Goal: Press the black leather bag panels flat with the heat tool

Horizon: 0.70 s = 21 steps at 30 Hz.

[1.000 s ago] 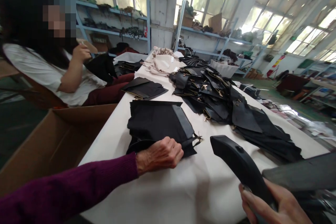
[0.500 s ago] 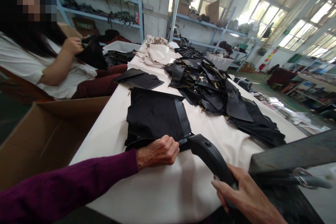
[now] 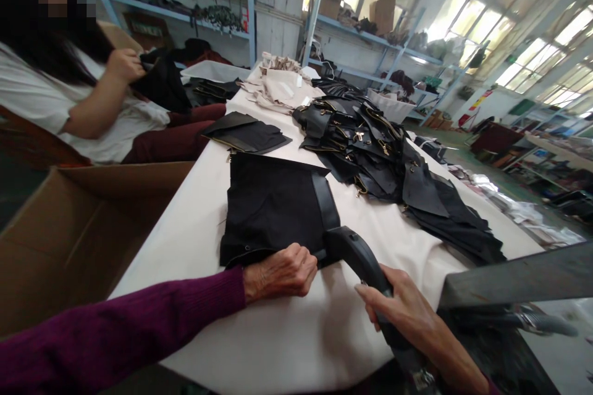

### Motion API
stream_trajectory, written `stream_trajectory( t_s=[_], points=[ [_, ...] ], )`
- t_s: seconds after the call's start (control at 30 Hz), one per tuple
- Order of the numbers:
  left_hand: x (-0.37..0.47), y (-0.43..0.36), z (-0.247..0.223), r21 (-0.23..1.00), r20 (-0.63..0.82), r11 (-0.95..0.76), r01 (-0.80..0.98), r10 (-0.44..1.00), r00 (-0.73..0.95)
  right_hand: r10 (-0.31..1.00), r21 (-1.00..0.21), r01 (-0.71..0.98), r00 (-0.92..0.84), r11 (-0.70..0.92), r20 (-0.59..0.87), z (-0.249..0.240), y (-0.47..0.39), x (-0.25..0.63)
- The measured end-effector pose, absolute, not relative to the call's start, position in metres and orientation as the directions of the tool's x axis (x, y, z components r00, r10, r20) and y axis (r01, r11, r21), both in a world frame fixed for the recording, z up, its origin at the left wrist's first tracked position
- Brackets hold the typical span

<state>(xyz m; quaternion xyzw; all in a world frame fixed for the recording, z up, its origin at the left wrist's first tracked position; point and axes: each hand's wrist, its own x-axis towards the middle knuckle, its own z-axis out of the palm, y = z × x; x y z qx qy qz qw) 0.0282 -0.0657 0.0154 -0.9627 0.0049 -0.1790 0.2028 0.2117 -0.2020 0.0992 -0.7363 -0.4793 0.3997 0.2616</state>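
A black fabric piece (image 3: 273, 203) with a smooth dark band along its right side lies flat on the pale-covered table. My left hand (image 3: 290, 271) is closed on its near edge; the fingertips are hidden underneath the fist. In my right hand (image 3: 403, 308) is a curved black handheld tool (image 3: 359, 253), gripped by its handle. The tool's head lies against the near right corner of the fabric piece, just right of my left hand. What its tip does there is hidden. A smaller black folded piece (image 3: 252, 134) rests just beyond.
A heap of black pieces with gold zips (image 3: 356, 142) covers the table's right side. Beige pieces (image 3: 282, 89) lie at the far end. A cardboard box (image 3: 106, 222) stands left, beside a seated person (image 3: 125, 117). A metal beam (image 3: 514, 278) juts in at right.
My right hand has moved the tool left, so its head now overlaps the fabric corner. My left hand keeps its hold on the edge. The view has shifted slightly.
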Motion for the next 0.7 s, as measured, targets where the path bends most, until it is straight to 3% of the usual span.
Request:
stream_trajectory(
  t_s=[0.13, 0.4, 0.57, 0.7],
  points=[
    [0.025, -0.070, 0.018, -0.388, 0.358, -0.919, 0.073, -0.077, 0.931, 0.908, -0.768, 0.485, 0.245, -0.419, -0.340, 0.106, -0.206, 0.214],
    [0.003, -0.094, 0.009, -0.288, 0.317, -0.934, 0.213, 0.118, 0.941, 0.871, -0.748, 0.448, 0.293, -0.490, -0.394, 0.106, -0.218, 0.226],
    [-0.001, -0.095, 0.000, -0.256, 0.351, -0.944, 0.210, 0.111, 0.930, 0.846, -0.683, 0.503, 0.373, -0.530, -0.382, 0.109, -0.237, 0.243],
    [-0.001, -0.094, -0.003, -0.218, 0.424, -0.951, 0.217, 0.108, 0.899, 0.875, -0.600, 0.639, 0.322, -0.482, -0.361, 0.111, -0.251, 0.240]
  ],
)
